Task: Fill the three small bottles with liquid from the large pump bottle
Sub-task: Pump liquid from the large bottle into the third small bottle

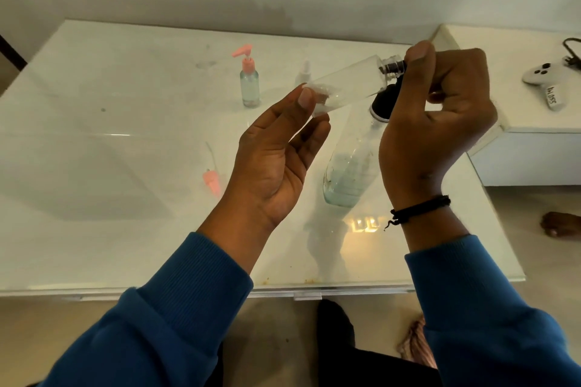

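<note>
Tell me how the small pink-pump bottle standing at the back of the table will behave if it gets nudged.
The pink-pump bottle stands upright, tall and narrow, with its pump head on top, so it would probably tip rather than slide. It looks like clear plastic, part-filled, so likely light. The table is glossy, so once on its round side it may roll.

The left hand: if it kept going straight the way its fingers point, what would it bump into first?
The left hand already holds the small clear bottle at its base. Beyond that, probably the white-capped small bottle standing on the table, though depth is unclear.
</note>
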Demonstrator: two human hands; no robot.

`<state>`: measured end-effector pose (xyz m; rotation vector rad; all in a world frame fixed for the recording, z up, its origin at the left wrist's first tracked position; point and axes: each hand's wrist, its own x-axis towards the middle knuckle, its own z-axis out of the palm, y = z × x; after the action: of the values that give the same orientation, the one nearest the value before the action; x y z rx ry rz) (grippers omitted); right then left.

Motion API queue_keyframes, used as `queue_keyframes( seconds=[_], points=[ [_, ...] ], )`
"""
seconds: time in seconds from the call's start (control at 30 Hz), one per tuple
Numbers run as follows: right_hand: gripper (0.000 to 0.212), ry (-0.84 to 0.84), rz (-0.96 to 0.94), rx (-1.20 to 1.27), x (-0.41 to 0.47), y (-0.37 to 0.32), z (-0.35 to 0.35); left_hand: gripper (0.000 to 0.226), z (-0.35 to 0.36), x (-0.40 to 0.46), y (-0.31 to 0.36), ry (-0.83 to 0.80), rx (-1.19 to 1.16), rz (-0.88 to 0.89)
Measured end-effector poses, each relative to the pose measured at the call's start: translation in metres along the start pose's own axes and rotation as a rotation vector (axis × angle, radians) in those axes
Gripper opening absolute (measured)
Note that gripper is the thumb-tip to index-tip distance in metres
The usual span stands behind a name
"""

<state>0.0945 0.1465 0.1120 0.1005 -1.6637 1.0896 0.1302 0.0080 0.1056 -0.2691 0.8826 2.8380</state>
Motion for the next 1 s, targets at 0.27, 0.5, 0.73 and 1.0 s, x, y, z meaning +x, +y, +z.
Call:
queue_keyframes(
  seconds=[0.27, 0.5, 0.73, 1.0],
  points=[
    [0.030, 0.016, -0.014, 0.000, 0.0009, 0.0009, -0.0005, 0.025, 0.0009, 0.0002, -0.0007, -0.010, 0.000, 0.006],
    [0.031, 0.013, -0.018, -0.003, 0.0069, -0.0024, 0.0015, 0.032, 0.0015, 0.0006, 0.0002, -0.027, 0.005, 0.004],
    [0.033, 0.017, -0.029, -0.019, 0.0007, -0.0005, 0.0018, 0.034, 0.0015, -0.0014, 0.0009, 0.001, -0.030, -0.012],
    [0.033, 0.020, -0.032, -0.064, 0.0005, 0.0022, 0.0002, 0.035, 0.0017, -0.0013, -0.0007, 0.006, -0.040, -0.009]
  ],
)
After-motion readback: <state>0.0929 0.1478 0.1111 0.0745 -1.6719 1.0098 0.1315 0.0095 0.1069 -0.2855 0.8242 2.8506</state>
